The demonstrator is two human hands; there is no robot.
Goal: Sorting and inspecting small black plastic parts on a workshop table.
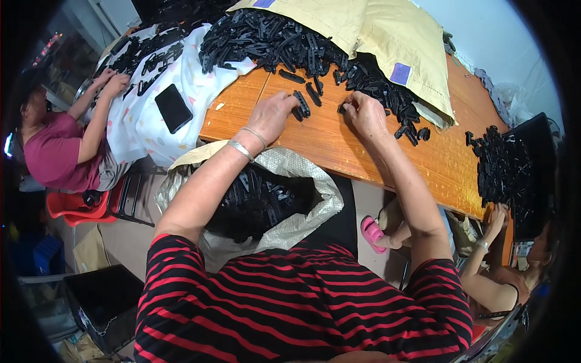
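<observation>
My left hand (270, 118) is closed at the near part of the wooden table, its fingertips on a narrow black plastic part (304, 104). To its right my right hand (368, 116) pinches a small black plastic part (342, 109), mostly hidden by the fingers. A few loose parts, one of them a slim black plastic part (313, 94), lie between and beyond the hands. Farther back rises a big heap of the same black parts (266, 37), which runs on to the right past my right hand. An open woven sack (330, 192) with black parts inside sits below my left forearm.
Tan paper sacks (405, 42) lie over the heap. On a white spotted cloth (139, 130) at left rests a black phone (173, 107). One person (66, 145) works at the left, another (499, 284) at the right beside a second pile (499, 163). A red stool (78, 207) stands left.
</observation>
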